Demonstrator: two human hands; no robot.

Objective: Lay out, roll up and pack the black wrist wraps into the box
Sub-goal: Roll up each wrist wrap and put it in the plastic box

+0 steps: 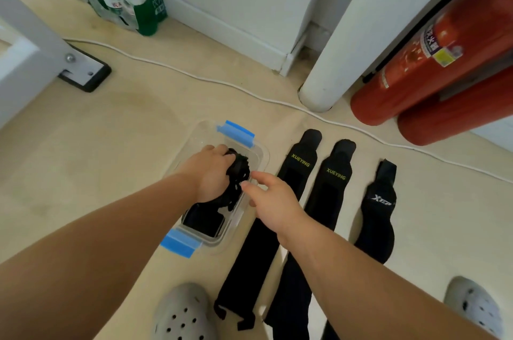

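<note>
So, your left hand is curled round a bunched-up black wrist wrap inside the clear box, the one with blue latches, down on the floor. Your right hand hovers just beside the box's right rim, fingers loose and spread, holding nothing. Right of the box, two XUEYING wraps lie flat side by side, then an XTEP wrap.

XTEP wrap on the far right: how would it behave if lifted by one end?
The XTEP wrap would probably droop: it lies flat with wavy fabric edges. Likely light, being a thin strip. It seems unlikely to roll, lying unrolled on the floor.
</note>
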